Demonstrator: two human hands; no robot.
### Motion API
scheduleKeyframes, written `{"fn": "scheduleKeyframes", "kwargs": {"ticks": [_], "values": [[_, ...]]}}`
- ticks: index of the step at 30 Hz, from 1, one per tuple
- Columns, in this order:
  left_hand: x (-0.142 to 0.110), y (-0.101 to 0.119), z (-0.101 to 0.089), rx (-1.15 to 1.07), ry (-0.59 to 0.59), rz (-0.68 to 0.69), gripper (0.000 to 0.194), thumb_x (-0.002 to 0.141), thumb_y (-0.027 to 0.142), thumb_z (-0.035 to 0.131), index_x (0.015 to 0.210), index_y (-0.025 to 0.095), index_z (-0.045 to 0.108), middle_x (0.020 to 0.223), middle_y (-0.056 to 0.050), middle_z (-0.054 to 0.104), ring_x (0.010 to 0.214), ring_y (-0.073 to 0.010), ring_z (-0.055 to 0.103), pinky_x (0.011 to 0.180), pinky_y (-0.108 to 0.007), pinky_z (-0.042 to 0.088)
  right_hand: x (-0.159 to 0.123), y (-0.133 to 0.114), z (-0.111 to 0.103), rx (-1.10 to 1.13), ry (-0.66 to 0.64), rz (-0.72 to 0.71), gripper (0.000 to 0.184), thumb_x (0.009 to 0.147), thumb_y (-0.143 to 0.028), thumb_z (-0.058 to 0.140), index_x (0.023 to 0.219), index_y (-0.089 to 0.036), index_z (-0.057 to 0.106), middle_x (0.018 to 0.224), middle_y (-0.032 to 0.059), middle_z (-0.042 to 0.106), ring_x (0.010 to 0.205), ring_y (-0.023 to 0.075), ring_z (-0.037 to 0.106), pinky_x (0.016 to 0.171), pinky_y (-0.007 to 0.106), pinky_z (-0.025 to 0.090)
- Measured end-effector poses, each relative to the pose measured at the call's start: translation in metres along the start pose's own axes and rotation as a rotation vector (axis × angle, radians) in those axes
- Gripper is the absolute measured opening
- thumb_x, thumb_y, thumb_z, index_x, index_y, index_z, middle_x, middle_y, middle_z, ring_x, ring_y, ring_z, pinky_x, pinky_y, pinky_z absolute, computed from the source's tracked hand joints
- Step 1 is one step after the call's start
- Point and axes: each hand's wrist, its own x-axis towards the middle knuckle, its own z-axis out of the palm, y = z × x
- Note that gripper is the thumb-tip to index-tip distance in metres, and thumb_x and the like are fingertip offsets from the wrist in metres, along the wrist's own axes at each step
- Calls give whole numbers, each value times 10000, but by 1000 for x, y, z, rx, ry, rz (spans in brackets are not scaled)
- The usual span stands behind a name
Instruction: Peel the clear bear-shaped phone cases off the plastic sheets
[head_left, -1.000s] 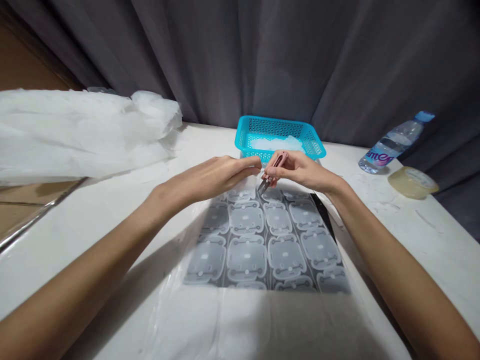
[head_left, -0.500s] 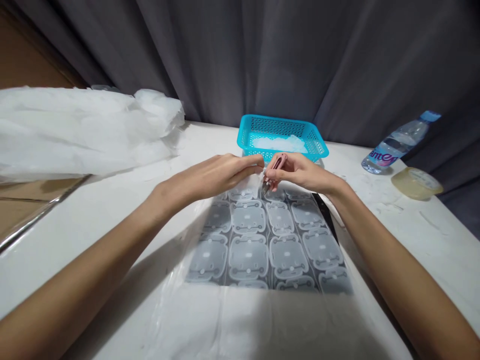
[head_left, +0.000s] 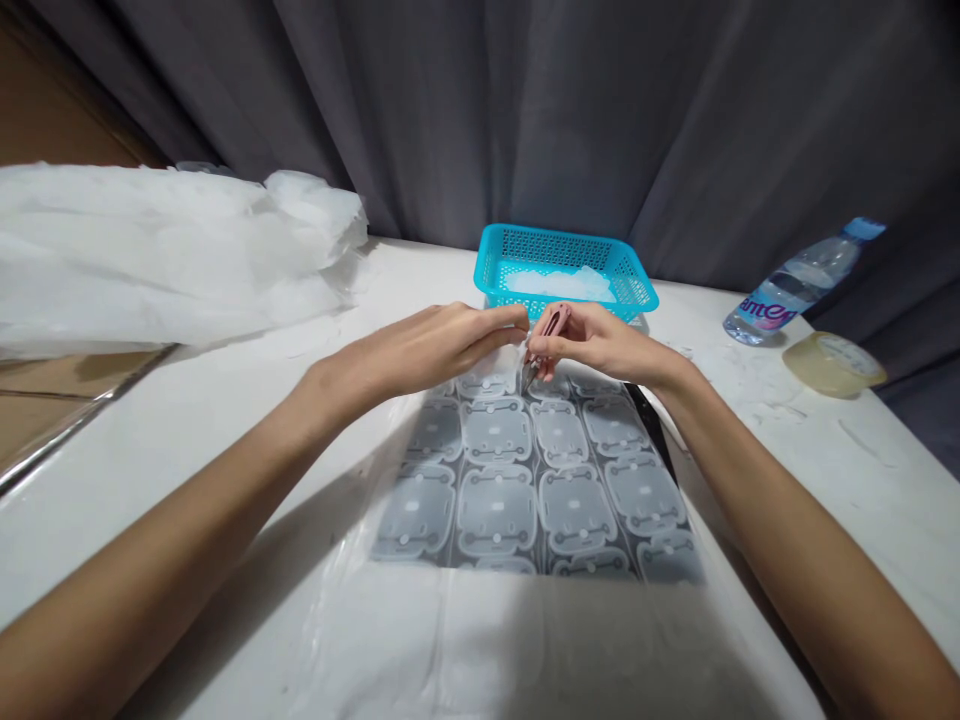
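Observation:
A translucent plastic sheet (head_left: 480,620) printed or cut with rows of rounded rectangular shapes lies on the table, its middle over a dark panel (head_left: 656,425). At the sheet's far part, my left hand (head_left: 465,345) is closed in a pinch on the film, thumb against forefinger. Just right of it, my right hand (head_left: 592,340) grips a pink utility knife (head_left: 553,325), its metal tip pointing down at the sheet between two shapes. The fingertips partly hide the spot where the tip meets the film.
Behind my hands stands a blue basket (head_left: 487,265) with translucent pieces inside. Crumpled white plastic film (head_left: 150,260) is heaped at the left, above cardboard (head_left: 75,400). A water bottle (head_left: 795,285) and a tape roll (head_left: 829,365) stand at the right, near film scraps (head_left: 780,412).
The whole view has shifted very slightly. Both hands keep nearly the same place and the same hold on the film and the knife.

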Motion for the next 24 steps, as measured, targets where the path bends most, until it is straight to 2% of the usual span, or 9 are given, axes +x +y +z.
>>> {"fn": "scheduleKeyframes", "kwargs": {"ticks": [11, 19, 24], "values": [[0, 2, -1, -5, -10, -15, 231, 1097, 325, 393, 1055, 236, 602, 684, 18, 563, 544, -142, 503, 545, -278, 316, 0, -5, 4, -5, 21, -13, 378, 868, -556, 812, 850, -212, 656, 769, 17, 727, 692, 193, 712, 717, 373, 625], [1, 5, -3, 10, -26, -61, 271, 1103, 350, 369, 1068, 239, 613, 725, -1, 619, 569, -149, 546, 559, -284, 326, 2, -6, 5, 9, 39, 1, 457, 796, -622, 845, 802, -208, 654, 787, 20, 725, 653, 172, 700, 655, 337, 633], [1, 2, -3, 2, -12, -62, 289, 1111, 380, 365, 1104, 244, 620, 776, -10, 661, 587, -146, 569, 568, -280, 341, -2, -7, -3, -35, 34, 9, 463, 828, -634, 814, 844, -193, 674, 790, 36, 749, 671, 170, 709, 685, 324, 632]]}}
